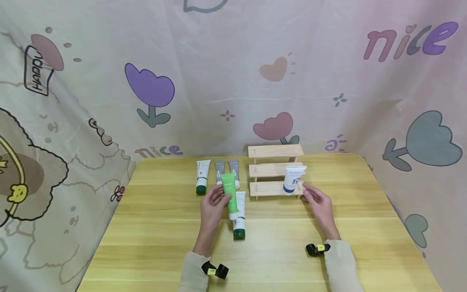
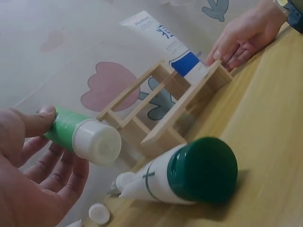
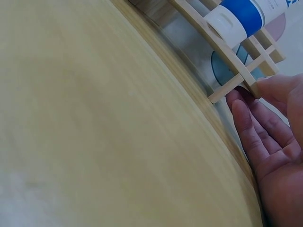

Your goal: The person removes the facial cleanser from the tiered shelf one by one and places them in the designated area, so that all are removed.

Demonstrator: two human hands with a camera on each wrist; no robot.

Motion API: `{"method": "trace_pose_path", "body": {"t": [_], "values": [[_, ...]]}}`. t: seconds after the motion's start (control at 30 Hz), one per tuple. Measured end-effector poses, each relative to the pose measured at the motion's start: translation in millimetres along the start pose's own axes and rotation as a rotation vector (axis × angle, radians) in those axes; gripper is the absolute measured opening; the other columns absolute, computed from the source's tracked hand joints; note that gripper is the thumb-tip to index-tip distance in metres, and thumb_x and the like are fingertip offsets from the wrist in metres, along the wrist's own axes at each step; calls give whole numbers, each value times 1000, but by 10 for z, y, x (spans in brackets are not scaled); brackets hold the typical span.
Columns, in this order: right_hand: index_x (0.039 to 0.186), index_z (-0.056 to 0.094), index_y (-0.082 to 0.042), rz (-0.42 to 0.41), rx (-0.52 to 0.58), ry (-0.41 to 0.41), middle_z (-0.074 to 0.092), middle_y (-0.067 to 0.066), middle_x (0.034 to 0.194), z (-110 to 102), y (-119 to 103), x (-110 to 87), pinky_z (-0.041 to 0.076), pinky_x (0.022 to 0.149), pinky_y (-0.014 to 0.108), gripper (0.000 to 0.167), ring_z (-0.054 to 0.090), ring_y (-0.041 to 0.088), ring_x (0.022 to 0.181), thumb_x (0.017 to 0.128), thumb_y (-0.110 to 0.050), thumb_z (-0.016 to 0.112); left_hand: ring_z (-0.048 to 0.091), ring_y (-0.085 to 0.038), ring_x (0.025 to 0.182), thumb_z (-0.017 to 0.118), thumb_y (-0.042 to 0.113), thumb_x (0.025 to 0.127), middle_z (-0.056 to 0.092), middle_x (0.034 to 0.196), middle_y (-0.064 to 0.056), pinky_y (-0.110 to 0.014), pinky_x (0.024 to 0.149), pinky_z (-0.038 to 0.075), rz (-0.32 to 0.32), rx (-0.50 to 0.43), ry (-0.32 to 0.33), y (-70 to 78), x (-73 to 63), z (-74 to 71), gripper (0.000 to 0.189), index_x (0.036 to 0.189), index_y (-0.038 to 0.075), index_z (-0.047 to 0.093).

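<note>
My left hand (image 1: 211, 207) pinches a light green squeeze tube (image 1: 229, 188) with a white cap, its cap end pointing toward me. Under it, a white tube with a dark green cap (image 1: 239, 232) lies on the table. In the right wrist view, my right hand (image 3: 277, 130) has its thumb on top of the lowest step's end and its fingers beneath, gripping the three-step wooden rack (image 1: 266, 188). On that lowest step a white tube with a blue band (image 1: 293, 179) stands cap down, leaning back against the step behind.
Behind my left hand lie two grey tubes (image 1: 219, 167) side by side. Left of them is another white tube with a green cap (image 1: 202, 176). The wooden table (image 1: 153, 243) ends at a printed cloth backdrop (image 1: 211, 81) close behind the rack.
</note>
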State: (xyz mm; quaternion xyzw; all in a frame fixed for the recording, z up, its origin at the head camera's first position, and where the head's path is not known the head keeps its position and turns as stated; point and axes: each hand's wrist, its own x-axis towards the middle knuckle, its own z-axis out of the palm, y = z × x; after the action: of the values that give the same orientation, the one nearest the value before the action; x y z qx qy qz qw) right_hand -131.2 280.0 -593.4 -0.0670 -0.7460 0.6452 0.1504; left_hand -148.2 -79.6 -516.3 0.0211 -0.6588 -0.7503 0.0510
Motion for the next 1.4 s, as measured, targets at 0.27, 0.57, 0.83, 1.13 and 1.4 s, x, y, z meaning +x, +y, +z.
{"method": "trace_pose_path", "body": {"t": [0.27,0.57,0.83,1.13,1.4], "values": [[135,63,4,15,6,22,66,24,129,-19,-9,-19,59,84,25,39,71,5,96,104,-20,63,70,-18,99,80,5,89,70,116,-20,-23,83,59,-34,69,40,-133,-46,-180,41,126,-1,64],[135,62,6,8,15,7,63,29,131,6,-32,8,58,85,24,38,71,4,97,104,-16,63,71,-19,93,79,5,89,71,112,-23,-21,80,58,-114,161,76,-292,-137,-368,39,125,-3,65],[136,60,6,19,35,-9,62,30,133,13,-51,2,59,86,26,37,71,8,100,104,-13,61,71,-30,97,80,8,89,73,109,-22,-21,76,58,-126,295,61,-370,-146,-439,36,121,-3,66],[135,60,9,15,27,-1,62,33,130,-16,-57,-14,59,84,24,36,72,10,96,104,-9,61,71,-23,90,81,14,90,74,105,-15,-33,77,61,-125,558,48,-377,-120,-424,36,121,-2,70],[135,60,8,14,56,-9,63,32,128,-7,-17,-4,59,86,31,37,73,14,96,103,-10,62,64,-16,78,82,14,88,72,93,-8,-29,68,56,-76,725,37,-350,-95,-366,35,118,-3,72]]}}
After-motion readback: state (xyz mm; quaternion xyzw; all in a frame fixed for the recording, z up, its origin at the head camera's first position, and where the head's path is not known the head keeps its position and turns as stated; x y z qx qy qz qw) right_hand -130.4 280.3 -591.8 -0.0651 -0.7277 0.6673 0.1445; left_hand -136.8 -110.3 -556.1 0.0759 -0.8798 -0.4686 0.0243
